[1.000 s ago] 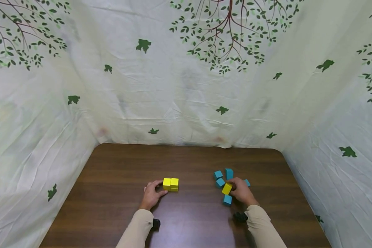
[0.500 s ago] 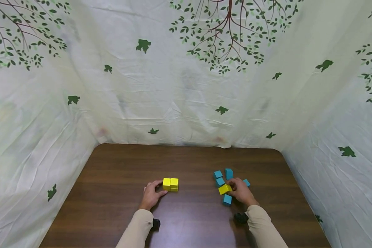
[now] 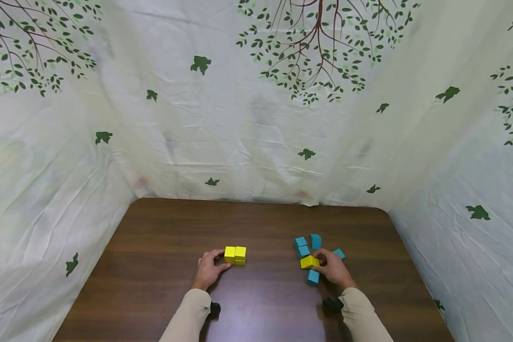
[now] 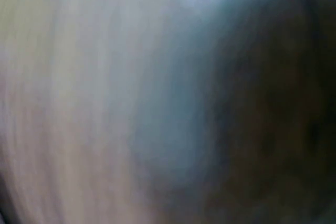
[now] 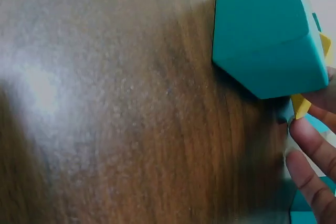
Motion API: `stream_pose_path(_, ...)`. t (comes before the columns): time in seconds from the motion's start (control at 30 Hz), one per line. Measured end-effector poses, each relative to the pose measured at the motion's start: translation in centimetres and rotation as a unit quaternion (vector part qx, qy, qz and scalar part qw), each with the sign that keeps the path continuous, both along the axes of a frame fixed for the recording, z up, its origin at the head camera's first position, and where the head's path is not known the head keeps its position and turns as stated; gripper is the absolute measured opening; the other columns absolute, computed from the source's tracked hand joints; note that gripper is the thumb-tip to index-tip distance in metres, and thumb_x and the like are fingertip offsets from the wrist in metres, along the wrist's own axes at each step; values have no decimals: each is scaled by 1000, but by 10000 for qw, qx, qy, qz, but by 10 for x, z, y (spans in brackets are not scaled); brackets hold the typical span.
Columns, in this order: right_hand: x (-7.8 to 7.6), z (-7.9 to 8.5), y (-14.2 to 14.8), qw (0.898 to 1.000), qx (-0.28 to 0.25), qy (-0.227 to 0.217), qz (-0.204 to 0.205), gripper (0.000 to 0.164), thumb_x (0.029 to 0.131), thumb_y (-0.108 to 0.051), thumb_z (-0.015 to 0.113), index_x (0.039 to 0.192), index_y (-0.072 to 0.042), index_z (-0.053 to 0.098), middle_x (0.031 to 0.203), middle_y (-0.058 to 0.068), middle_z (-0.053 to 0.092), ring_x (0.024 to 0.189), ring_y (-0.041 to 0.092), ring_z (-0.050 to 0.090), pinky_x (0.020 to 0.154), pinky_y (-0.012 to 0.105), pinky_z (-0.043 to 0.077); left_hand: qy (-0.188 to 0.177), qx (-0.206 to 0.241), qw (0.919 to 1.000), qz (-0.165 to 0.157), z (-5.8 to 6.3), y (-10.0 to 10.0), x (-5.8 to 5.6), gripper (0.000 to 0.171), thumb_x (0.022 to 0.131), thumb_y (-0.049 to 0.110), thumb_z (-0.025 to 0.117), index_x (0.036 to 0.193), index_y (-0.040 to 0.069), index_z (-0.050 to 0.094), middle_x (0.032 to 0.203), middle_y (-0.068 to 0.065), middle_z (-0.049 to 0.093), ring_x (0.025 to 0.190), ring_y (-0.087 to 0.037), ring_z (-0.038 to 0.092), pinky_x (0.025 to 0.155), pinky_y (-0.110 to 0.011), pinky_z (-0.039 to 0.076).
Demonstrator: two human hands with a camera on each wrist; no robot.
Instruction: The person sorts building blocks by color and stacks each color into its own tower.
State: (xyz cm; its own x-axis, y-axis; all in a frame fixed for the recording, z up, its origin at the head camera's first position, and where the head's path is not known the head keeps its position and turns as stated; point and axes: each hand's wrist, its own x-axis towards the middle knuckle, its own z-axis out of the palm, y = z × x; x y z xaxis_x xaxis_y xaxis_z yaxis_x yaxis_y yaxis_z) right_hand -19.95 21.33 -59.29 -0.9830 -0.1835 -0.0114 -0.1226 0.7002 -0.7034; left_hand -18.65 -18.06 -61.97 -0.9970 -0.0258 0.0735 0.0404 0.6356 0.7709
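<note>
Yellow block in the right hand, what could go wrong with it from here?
Lifting the yellow block could shift the blue block just beyond it. The right hand might bump the near blue block. The left hand, right at the grouped yellow blocks, could nudge them apart.

Right yellow block (image 3: 309,262), new angle
</note>
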Motion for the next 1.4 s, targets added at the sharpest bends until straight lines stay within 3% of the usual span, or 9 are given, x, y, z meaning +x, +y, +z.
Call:
stream_pose_path(0.17,3,3,-1,9996,-267,3,-134,24,81,-2,75,104,-4,67,95,4,66,77,16,56,71,32,50,32,40,10000,-6,0,0,0,43,78,14,80,117,0,66,111,-14,66,99,-29,53,87,-44,32)
stream_pose_path(0.43,5,10,-8,9985,-335,416,-112,29,81,-4,75,110,-2,69,99,7,66,79,17,55,72,32,50,24,-3,10000,-31,1,1,0,45,78,16,80,117,0,66,110,-15,66,98,-30,54,86,-45,32)
stream_pose_path(0.6,7,15,-16,9975,-570,361,-205,29,83,-6,73,112,0,68,101,9,65,83,21,60,76,34,52,42,-76,10000,-11,-1,1,-1,44,78,16,80,117,0,66,107,-13,67,96,-29,54,87,-45,32)
stream_pose_path(0.8,10,19,-32,9956,-826,377,-249,30,85,-7,72,114,1,66,103,10,66,89,25,62,80,39,53,58,-96,9999,14,-2,0,-2,45,78,16,80,117,0,66,107,-14,67,97,-29,53,86,-45,32)
stream_pose_path(1.1,10,19,-62,9937,-1070,272,-180,32,84,-12,75,112,0,66,103,9,66,83,19,62,76,34,54,45,-78,10000,-35,-2,0,-2,45,77,17,81,116,0,67,108,-14,67,97,-29,54,86,-44,32)
stream_pose_path(1.4,13,20,-96,9876,-1452,540,-243,34,84,-14,75,111,2,64,103,14,66,85,23,65,75,32,55,78,-130,9999,-32,-3,0,-3,45,77,16,81,116,0,66,109,-14,67,97,-30,54,85,-44,33)
